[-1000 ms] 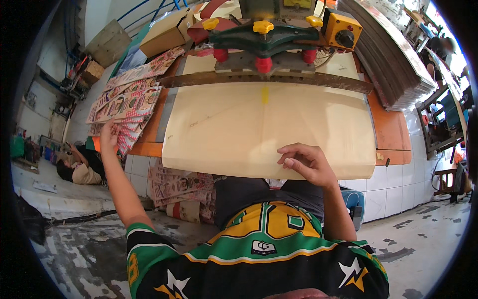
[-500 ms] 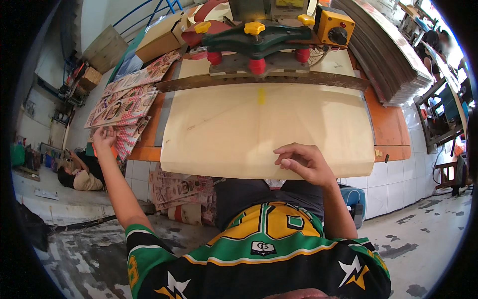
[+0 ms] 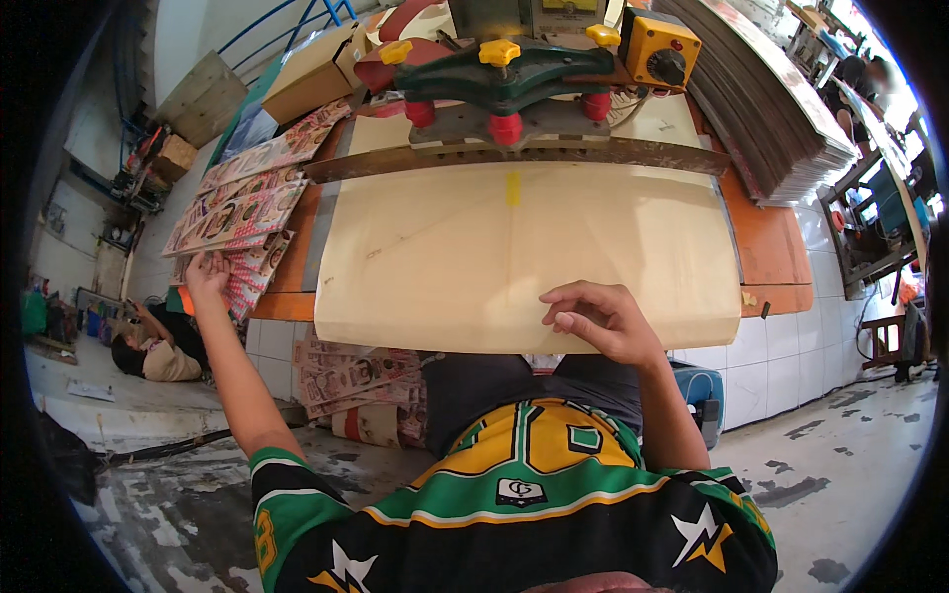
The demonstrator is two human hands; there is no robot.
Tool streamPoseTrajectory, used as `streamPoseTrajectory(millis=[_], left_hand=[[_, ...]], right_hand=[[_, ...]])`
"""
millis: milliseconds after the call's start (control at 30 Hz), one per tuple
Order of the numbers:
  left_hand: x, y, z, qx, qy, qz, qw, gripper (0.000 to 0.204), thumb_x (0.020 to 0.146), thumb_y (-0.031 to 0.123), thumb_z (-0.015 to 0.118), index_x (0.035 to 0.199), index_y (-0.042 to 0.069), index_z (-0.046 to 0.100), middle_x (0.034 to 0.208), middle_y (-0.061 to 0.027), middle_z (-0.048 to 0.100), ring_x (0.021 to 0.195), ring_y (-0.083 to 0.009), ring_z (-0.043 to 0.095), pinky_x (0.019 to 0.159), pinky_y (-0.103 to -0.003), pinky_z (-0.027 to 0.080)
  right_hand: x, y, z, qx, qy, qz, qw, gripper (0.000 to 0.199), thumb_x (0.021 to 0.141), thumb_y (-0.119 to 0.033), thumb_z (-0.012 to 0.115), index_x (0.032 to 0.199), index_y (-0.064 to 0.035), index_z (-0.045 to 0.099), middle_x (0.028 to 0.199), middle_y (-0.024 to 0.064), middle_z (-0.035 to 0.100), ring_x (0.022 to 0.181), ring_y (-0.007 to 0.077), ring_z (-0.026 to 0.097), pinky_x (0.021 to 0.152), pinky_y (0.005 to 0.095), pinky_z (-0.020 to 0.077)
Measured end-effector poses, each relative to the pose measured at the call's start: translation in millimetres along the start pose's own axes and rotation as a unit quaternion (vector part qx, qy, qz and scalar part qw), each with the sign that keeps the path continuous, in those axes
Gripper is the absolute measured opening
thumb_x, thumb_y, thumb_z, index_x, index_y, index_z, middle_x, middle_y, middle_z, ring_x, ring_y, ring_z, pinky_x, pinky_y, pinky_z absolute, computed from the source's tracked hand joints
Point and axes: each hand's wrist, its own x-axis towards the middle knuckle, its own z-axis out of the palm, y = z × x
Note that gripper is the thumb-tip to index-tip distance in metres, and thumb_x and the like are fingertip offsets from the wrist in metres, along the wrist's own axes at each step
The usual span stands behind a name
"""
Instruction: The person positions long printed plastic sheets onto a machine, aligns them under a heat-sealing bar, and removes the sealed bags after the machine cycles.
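While our right hand (image 3: 603, 321) rests with loosely curled fingers on the tan sheet (image 3: 524, 257) at the surface's near edge, our left hand (image 3: 206, 277) pinches the printed sheets (image 3: 242, 212) at its left edge; a careless tug could spill them.

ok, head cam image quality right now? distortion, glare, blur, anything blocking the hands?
Head view: strong fisheye, with the black rim cutting the corners and the cream board's edges bowing. Lighting is even daylight, blown out at the top right. The right hand on the board and the left hand at the printed sheets are sharp and unblocked; soft blur only near the rim.
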Motion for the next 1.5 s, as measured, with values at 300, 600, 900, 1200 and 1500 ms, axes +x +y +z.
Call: streamPoseTrajectory(millis=[300, 600, 900, 1200, 1500], left_hand=[[-4, -7, -5, -0.062, 0.001, 0.063, 0.996, 0.052, 0.101, 0.008, 0.058, 0.147, -0.001, 0.035, 0.141, -0.0223, 0.044, 0.116, -0.0366, 0.056, 0.115, -0.059, 0.041], [16, -14, -27, -0.062, 0.002, 0.184, 0.981, 0.066, 0.097, 0.019, 0.056, 0.15, -0.009, 0.03, 0.141, -0.0241, 0.04, 0.133, -0.0395, 0.045, 0.112, -0.062, 0.046], [-5, -30, 0, 0.006, 0.016, 0.255, 0.967, 0.06, 0.096, 0.019, 0.058, 0.145, -0.01, 0.04, 0.15, -0.0243, 0.037, 0.137, -0.0373, 0.045, 0.106, -0.057, 0.052], [-16, -61, 41, 0.093, 0.122, 0.245, 0.957, 0.048, 0.1, 0.011, 0.053, 0.14, -0.012, 0.04, 0.141, -0.0264, 0.044, 0.125, -0.0436, 0.052, 0.103, -0.061, 0.053], [19, 21, 5, 0.067, 0.018, 0.113, 0.991, 0.048, 0.102, 0.008, 0.057, 0.147, 0.0, 0.043, 0.162, -0.0171, 0.024, 0.136, -0.0438, 0.043, 0.097, -0.058, 0.056]], right_hand=[[0, 0, 1, 0.001, -0.001, 0.01, 1.0, 0.03, 0.1, -0.014, 0.067, 0.125, 0.0011, 0.067, 0.096, 0.0114, 0.075, 0.093, 0.0171, 0.071, 0.084, 0.0312, 0.0553], [1, 3, 0, -0.017, -0.006, -0.028, 0.999, 0.027, 0.1, -0.015, 0.067, 0.124, -0.0011, 0.067, 0.093, 0.0095, 0.074, 0.088, 0.0155, 0.071, 0.082, 0.0308, 0.0562], [0, 3, -6, -0.038, 0.0, -0.069, 0.997, 0.026, 0.101, -0.018, 0.065, 0.119, -0.0004, 0.068, 0.093, 0.0122, 0.074, 0.085, 0.0195, 0.074, 0.077, 0.0327, 0.0571], [0, 13, -8, -0.069, 0.023, -0.09, 0.993, 0.027, 0.099, -0.019, 0.067, 0.12, -0.002, 0.067, 0.09, 0.0108, 0.074, 0.082, 0.0208, 0.073, 0.076, 0.0324, 0.0567], [-5, -1, -9, -0.036, 0.002, -0.054, 0.998, 0.027, 0.1, -0.021, 0.067, 0.12, -0.0026, 0.068, 0.09, 0.0104, 0.073, 0.079, 0.021, 0.072, 0.072, 0.0329, 0.0562]])
